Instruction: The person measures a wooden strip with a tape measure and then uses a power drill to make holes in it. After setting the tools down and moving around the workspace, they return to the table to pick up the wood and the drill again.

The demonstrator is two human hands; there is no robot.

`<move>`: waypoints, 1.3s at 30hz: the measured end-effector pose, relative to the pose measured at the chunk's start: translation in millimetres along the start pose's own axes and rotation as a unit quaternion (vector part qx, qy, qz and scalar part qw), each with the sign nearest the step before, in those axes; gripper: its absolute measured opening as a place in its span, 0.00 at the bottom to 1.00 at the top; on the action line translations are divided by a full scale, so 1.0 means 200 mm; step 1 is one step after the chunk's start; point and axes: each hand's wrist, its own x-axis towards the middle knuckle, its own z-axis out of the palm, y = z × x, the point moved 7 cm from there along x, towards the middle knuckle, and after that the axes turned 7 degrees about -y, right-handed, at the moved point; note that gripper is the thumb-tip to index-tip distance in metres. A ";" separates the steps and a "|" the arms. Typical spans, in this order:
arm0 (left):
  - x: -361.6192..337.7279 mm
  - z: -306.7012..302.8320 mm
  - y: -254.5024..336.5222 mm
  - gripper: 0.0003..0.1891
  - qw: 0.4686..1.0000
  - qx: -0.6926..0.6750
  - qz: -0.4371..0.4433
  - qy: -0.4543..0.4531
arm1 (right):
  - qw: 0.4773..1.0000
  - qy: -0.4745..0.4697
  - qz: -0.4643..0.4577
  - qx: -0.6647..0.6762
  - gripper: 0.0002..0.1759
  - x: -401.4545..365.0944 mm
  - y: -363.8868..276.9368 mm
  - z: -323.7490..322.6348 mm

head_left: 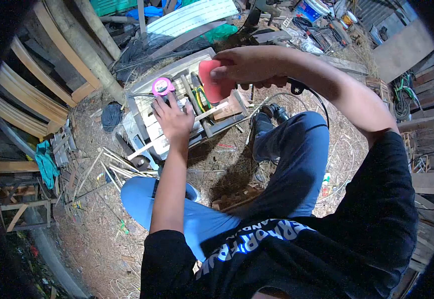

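My left hand [173,119] lies with fingers spread on a low wooden workbench [209,130], over a thin pale wood strip [152,144] that runs slantwise beneath it. Just beyond its fingertips sits a pink tape measure [162,86]. My right hand [233,70] is wrapped around a smooth red tool [216,88], held above the bench's right part; its exact kind is not clear. A black cable [322,99] curves out from behind the right forearm. Yellow-and-black handles [200,95] lie between the two hands, beside a wood block [227,112].
My bent knees [302,129] flank the bench. Thin wood sticks [119,167] lie at the left on the littered dirt floor. Curved wooden pieces [32,99] lean at far left. Buckets [312,9] and scattered tools stand at the back right, boards [404,50] along the right.
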 end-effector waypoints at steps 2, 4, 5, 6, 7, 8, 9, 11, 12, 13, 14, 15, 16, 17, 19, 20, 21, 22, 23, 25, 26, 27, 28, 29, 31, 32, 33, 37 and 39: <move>0.00 0.00 0.00 0.42 1.000 0.003 -0.010 -0.015 | 0.998 -0.023 0.046 -0.032 0.29 0.02 -0.04 0.02; 0.01 -0.01 0.01 0.42 0.999 0.005 -0.022 -0.029 | 0.997 -0.043 0.054 -0.043 0.28 0.01 -0.07 0.07; 0.01 -0.02 0.01 0.42 0.999 0.005 -0.029 -0.035 | 0.995 -0.061 0.057 -0.058 0.27 -0.01 -0.10 0.09; 0.01 -0.02 0.01 0.42 0.999 0.004 -0.036 -0.040 | 0.992 -0.079 0.058 -0.073 0.25 -0.03 -0.13 0.11; 0.01 -0.02 0.02 0.42 0.999 0.005 -0.036 -0.040 | 0.992 -0.028 -0.037 -0.115 0.26 0.01 -0.12 0.12; 0.01 -0.02 0.01 0.42 0.999 0.007 -0.037 -0.039 | 0.979 0.023 -0.132 -0.156 0.26 0.07 -0.04 0.17; 0.01 -0.02 0.01 0.43 0.999 0.008 -0.038 -0.038 | 0.985 0.019 -0.121 -0.122 0.27 0.01 -0.08 0.18; 0.01 -0.02 0.00 0.43 0.999 0.011 -0.032 -0.033 | 0.988 0.036 -0.115 -0.099 0.28 -0.07 -0.12 0.18; 0.01 -0.03 0.01 0.42 0.999 0.005 -0.028 -0.026 | 0.985 0.055 -0.119 -0.110 0.29 -0.09 -0.10 0.19; 0.01 -0.04 0.01 0.42 1.000 0.000 -0.024 -0.019 | 0.982 0.075 -0.124 -0.120 0.30 -0.12 -0.09 0.19; 0.00 -0.05 0.02 0.41 1.000 -0.008 -0.018 -0.010 | 0.987 0.059 -0.111 -0.101 0.32 -0.14 -0.07 0.19; 0.00 -0.04 0.02 0.41 1.000 -0.008 -0.017 -0.007 | 0.987 0.064 -0.101 -0.102 0.32 -0.16 -0.06 0.19; 0.00 -0.04 0.01 0.41 1.000 -0.007 -0.016 -0.003 | 0.988 0.069 -0.092 -0.104 0.32 -0.17 -0.04 0.18; 0.00 -0.03 0.01 0.41 1.000 -0.007 -0.016 0.001 | 0.988 0.074 -0.083 -0.106 0.32 -0.18 -0.02 0.18; 0.00 -0.04 0.01 0.42 1.000 -0.006 -0.015 -0.001 | 0.989 0.075 -0.111 -0.066 0.32 -0.18 0.03 0.16; 0.00 -0.04 0.01 0.42 1.000 -0.006 -0.014 -0.002 | 0.988 0.076 -0.126 -0.045 0.33 -0.17 0.06 0.15; 0.00 -0.03 0.01 0.42 1.000 -0.004 -0.018 -0.007 | 0.993 0.064 -0.093 -0.017 0.33 -0.15 0.10 0.13; 0.01 -0.03 0.01 0.42 1.000 -0.001 -0.021 -0.012 | 0.997 0.051 -0.060 0.012 0.33 -0.12 0.15 0.12; 0.01 -0.03 0.01 0.42 1.000 0.001 -0.025 -0.016 | 0.998 0.038 -0.027 0.040 0.34 -0.10 0.19 0.11; 0.01 -0.03 0.01 0.43 1.000 -0.006 -0.019 -0.016 | 0.996 0.032 0.050 0.061 0.29 -0.15 0.14 0.06; 0.01 -0.02 0.01 0.43 1.000 -0.007 -0.019 -0.018 | 0.997 0.030 0.048 0.055 0.29 -0.13 0.16 0.03; 0.01 -0.01 0.00 0.43 1.000 -0.007 -0.019 -0.020 | 0.997 0.027 0.046 0.049 0.29 -0.12 0.14 0.01; 0.00 -0.01 0.00 0.43 1.000 -0.011 -0.011 -0.012 | 0.997 0.035 0.064 0.040 0.27 -0.11 0.12 -0.01; 0.00 -0.01 0.00 0.43 1.000 -0.011 -0.010 -0.008 | 0.998 0.018 0.045 0.027 0.26 -0.09 0.08 -0.01; 0.00 -0.01 0.00 0.43 1.000 -0.011 0.001 -0.002 | 1.000 -0.011 0.011 0.008 0.26 -0.06 0.03 -0.02; 0.01 -0.01 0.01 0.43 1.000 -0.004 -0.007 -0.019 | 0.998 -0.023 0.056 -0.027 0.32 0.02 0.08 0.00; 0.01 -0.01 0.01 0.43 0.999 -0.004 -0.013 -0.029 | 0.997 -0.032 0.064 -0.033 0.30 0.03 0.05 0.02; 0.02 -0.03 0.01 0.43 0.999 -0.004 -0.029 -0.042 | 0.997 -0.039 -0.006 -0.060 0.25 0.01 -0.05 0.13; 0.01 -0.03 0.02 0.43 0.999 0.000 -0.026 -0.040 | 0.991 0.003 -0.093 -0.091 0.26 0.01 -0.04 0.18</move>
